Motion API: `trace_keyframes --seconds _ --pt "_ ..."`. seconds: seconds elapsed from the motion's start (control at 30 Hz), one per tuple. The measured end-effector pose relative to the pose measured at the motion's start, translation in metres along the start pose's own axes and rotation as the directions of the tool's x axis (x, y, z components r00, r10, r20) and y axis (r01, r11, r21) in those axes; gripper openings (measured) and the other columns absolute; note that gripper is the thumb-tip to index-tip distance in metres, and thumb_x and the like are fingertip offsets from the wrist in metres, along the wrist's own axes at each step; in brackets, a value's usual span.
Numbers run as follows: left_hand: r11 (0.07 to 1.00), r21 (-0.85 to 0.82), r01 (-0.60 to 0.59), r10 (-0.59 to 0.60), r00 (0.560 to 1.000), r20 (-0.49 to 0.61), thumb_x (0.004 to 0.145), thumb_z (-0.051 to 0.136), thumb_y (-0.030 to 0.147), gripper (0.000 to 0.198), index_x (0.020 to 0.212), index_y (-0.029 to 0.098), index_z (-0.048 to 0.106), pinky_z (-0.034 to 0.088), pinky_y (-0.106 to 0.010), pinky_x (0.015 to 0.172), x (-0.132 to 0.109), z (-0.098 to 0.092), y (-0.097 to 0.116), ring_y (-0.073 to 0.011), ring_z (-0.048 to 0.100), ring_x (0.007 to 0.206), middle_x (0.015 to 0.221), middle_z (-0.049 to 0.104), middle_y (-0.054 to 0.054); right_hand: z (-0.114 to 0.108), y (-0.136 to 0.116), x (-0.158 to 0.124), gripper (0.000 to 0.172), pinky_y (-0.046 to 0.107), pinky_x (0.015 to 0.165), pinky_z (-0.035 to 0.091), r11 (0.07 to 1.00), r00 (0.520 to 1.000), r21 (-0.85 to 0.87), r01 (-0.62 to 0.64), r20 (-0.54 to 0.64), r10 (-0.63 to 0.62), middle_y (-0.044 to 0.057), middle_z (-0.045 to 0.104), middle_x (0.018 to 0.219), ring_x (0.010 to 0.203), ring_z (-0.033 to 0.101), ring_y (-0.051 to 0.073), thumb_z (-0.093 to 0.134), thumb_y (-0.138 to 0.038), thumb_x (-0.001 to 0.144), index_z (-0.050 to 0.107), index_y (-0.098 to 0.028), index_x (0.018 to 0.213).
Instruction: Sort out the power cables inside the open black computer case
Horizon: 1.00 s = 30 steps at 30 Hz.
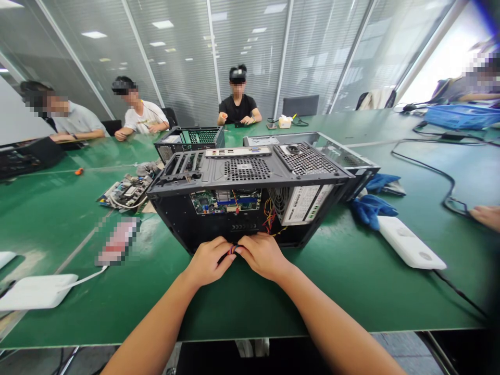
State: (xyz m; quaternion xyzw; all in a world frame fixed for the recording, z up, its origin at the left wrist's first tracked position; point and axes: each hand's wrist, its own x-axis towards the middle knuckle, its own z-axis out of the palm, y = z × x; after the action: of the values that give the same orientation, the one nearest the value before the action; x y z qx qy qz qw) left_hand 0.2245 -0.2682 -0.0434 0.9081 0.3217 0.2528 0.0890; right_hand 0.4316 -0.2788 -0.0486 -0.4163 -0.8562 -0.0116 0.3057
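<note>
An open black computer case (250, 177) lies on its side on the green table (344, 281), with its motherboard (226, 200) and power supply (300, 200) showing. My left hand (209, 260) and my right hand (261, 255) meet at the case's near edge. Both are closed, pinching a small bundle of coloured wires (233, 250) between the fingertips. More coloured wires (269, 216) run from the power supply toward my hands.
A loose circuit board (127, 191) lies left of the case, a second open case (191, 139) behind it. Blue gloves (371, 208) and a white device (410, 242) sit to the right, a white box (37, 291) at left. Other people sit around the table; another person's hand (486, 216) rests at right.
</note>
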Motion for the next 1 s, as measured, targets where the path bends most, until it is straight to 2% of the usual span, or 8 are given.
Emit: trace_keyframes --seconds 0.27,1.0 --pt "0.999 0.04 -0.006 0.006 1.0 0.008 0.094 0.047 0.029 0.019 0.087 0.016 0.059 0.045 -0.026 0.063 0.0002 -0.0008 0.0001 -0.0133 0.052 0.068 0.081 0.057 -0.005 0.0021 0.0001 -0.0009 0.028 0.03 0.067 0.032 1.0 1.0 -0.018 0.018 0.011 -0.018 0.002 0.067 0.072 0.064 0.059 0.014 0.04 -0.034 0.1 0.059 -0.019 0.086" --pt "0.999 0.049 0.005 -0.006 1.0 0.007 0.094 0.046 0.028 0.018 0.087 0.016 0.058 0.045 -0.025 0.062 0.0008 -0.0021 0.0029 -0.0132 0.053 0.067 0.081 0.058 -0.005 0.0023 -0.0009 -0.0001 0.026 0.03 0.066 0.032 1.0 1.0 -0.022 0.003 0.014 -0.003 0.001 0.068 0.073 0.065 0.06 0.015 0.042 -0.034 0.099 0.059 -0.019 0.086"
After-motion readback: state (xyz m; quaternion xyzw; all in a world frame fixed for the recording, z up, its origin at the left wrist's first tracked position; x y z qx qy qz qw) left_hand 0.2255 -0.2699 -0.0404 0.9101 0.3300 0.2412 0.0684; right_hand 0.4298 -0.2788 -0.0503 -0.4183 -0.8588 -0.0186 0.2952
